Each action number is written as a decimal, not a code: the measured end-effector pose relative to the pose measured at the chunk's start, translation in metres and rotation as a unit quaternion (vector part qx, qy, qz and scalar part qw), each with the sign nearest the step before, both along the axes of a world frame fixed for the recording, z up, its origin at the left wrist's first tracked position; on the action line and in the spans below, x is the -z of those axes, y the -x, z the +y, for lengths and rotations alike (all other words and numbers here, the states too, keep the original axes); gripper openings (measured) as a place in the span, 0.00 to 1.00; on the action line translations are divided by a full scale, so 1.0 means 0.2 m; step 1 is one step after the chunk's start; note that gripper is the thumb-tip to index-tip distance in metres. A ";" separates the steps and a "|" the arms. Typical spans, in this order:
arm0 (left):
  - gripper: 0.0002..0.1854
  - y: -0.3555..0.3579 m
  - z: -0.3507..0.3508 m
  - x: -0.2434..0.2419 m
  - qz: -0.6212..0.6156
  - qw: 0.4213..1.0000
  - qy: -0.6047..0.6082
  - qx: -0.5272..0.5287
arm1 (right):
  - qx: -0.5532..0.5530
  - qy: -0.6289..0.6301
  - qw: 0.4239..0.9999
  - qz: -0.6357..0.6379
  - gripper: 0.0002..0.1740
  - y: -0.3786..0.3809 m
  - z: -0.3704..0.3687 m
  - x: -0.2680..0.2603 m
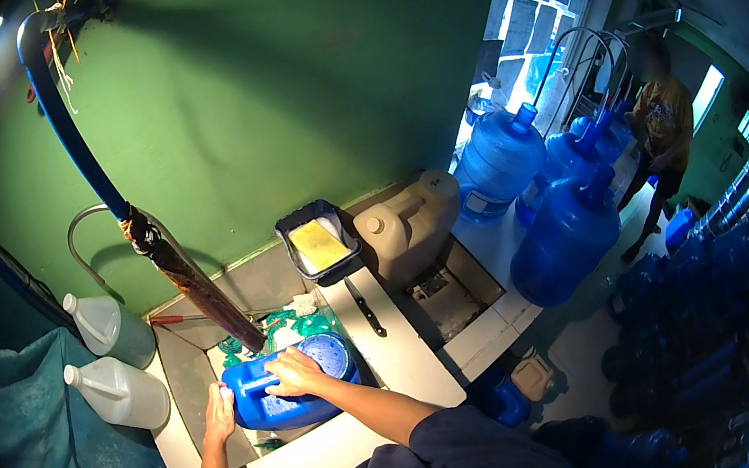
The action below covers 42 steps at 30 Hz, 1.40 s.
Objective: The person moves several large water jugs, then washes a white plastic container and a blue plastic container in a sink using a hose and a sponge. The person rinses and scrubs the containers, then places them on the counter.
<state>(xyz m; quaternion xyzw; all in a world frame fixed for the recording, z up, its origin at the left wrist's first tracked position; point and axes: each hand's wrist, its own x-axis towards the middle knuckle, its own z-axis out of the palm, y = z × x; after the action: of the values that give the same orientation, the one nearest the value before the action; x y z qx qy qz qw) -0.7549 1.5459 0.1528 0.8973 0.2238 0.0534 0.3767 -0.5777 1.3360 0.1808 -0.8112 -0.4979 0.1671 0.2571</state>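
A wet blue plastic jerrycan (253, 383) lies over a tiled sink basin (182, 379). My right hand (297, 372) grips the handle on its upper side. My left hand (221, 413) is at its left end, by the spout, with a small whitish thing at the fingertips; whether it grips anything is not clear. Behind the jerrycan, green netting (311, 326) and a pale scrap lie in the basin. A dark wrapped pipe (209, 290) slants down to just above the jerrycan.
A kitchen knife (367, 310) lies on the ledge beside a black tub (282, 225) with a yellow sponge (319, 245). Left are two translucent jugs (126, 393); behind the ledge, a beige jerrycan (393, 226). Large blue water bottles (564, 239) and another person (663, 124) are farther right.
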 end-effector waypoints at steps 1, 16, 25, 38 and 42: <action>0.18 0.00 0.01 0.00 -0.009 1.000 0.001 0.007 | 0.002 -0.001 1.000 -0.003 0.30 0.00 0.00 0.00; 0.26 -0.06 0.06 0.02 0.085 0.991 -0.102 -0.013 | 0.007 -0.013 1.000 0.002 0.28 0.00 0.00 0.01; 0.24 -0.02 0.14 0.06 0.001 0.995 0.065 0.069 | 0.001 -0.040 0.999 0.005 0.28 0.00 0.00 0.03; 0.28 -0.05 0.07 0.02 0.071 0.996 -0.054 -0.017 | 0.015 -0.068 0.998 -0.009 0.25 0.01 0.01 0.06; 0.34 -0.12 0.01 -0.09 0.200 0.969 -0.137 -0.053 | -0.030 -0.187 0.979 -0.070 0.24 0.00 -0.02 0.06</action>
<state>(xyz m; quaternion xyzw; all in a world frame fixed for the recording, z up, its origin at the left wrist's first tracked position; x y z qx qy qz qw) -0.7311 1.5479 0.1698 0.9196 0.3326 -0.0772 0.1944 -0.5774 1.3313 0.1684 -0.7432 -0.5613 0.0215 0.3636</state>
